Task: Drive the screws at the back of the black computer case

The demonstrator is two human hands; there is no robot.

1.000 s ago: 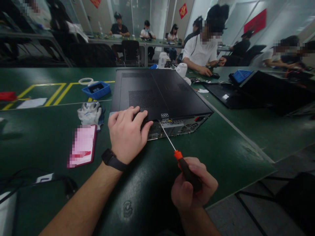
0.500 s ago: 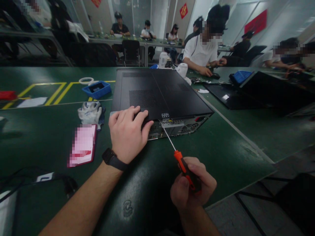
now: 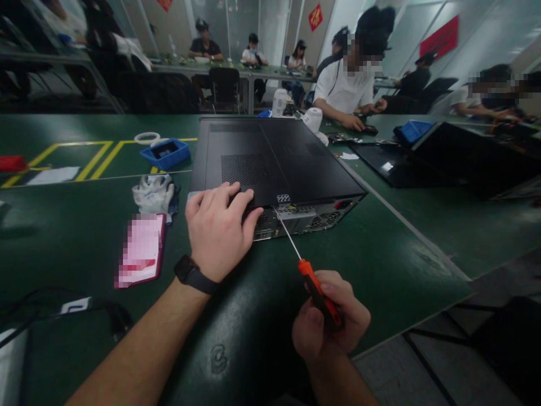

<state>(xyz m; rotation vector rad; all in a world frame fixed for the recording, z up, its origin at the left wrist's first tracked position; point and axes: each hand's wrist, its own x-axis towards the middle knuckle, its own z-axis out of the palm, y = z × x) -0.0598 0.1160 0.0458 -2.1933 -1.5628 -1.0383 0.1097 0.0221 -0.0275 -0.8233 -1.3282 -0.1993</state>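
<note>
A black computer case [image 3: 308,163] lies flat on the green table, its rear panel with fan grille facing me. My left hand [image 3: 220,231] rests on the top near the rear edge, fingers spread and the thumb at the edge. In my right hand [image 3: 333,318] is a screwdriver [image 3: 307,270] with an orange and black handle, my fingers wrapped around it. The screwdriver's thin shaft slants up to the rear panel's upper edge, just right of my left thumb. Whether a screw is at its tip is too small to tell.
Left of the case are a phone [image 3: 141,248], work gloves [image 3: 154,194], a blue tray [image 3: 165,155] and a white ring [image 3: 147,137]. Cables [image 3: 97,310] lie at the near left. Across the table sits a person [image 3: 349,93]; more black panels [image 3: 473,160] stand at the right.
The screwdriver's handle has turned slightly in my right hand, showing a different part of its colour pattern. Its tip stays at the rear edge, and my left hand keeps its place on the case.
</note>
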